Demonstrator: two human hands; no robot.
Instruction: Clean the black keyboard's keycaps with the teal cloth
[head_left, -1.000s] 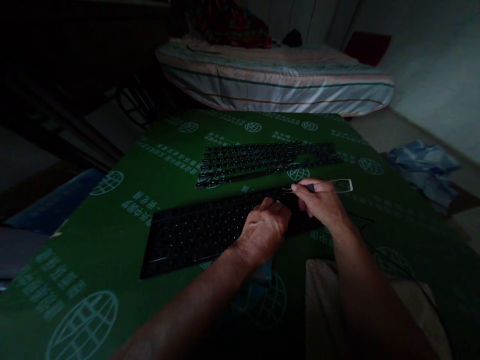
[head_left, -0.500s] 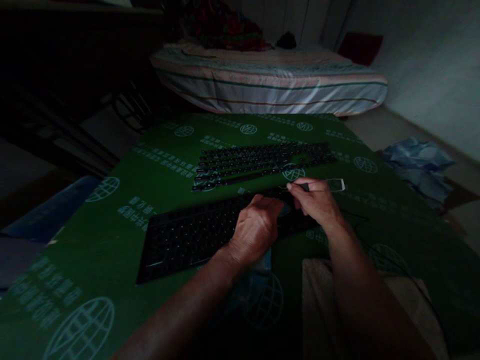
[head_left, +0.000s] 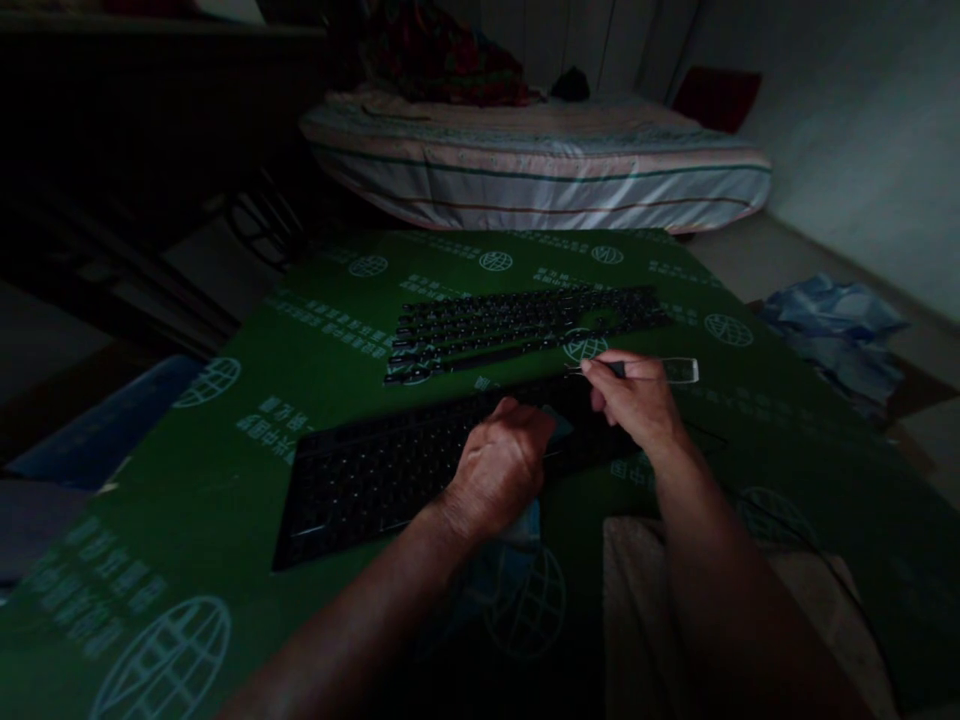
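A black keyboard (head_left: 360,475) lies across the green table before me, its keycaps apparently off. My left hand (head_left: 501,455) is closed over its right half, fingers wrapped round a thin blue cloth (head_left: 556,424) that pokes out past the fingertips and hangs below the wrist. My right hand (head_left: 634,395) pinches a slim screwdriver (head_left: 681,371) with a clear handle and dark collar. Its thin metal tip points left, just above the keyboard's back edge; contact cannot be made out. Beyond the keyboard, black keycaps (head_left: 472,325) are laid out in rows.
The green table (head_left: 217,480) carries printed white globes and lettering. A beige cloth (head_left: 634,600) lies under my right forearm, with a dark cable (head_left: 832,560) beside it. A bed (head_left: 540,185) stands past the far edge; crumpled blue-white material (head_left: 832,320) is on the floor right.
My left hand has drawn slightly left and back, showing more of the blue cloth. My right hand with the screwdriver has shifted a little to the right.
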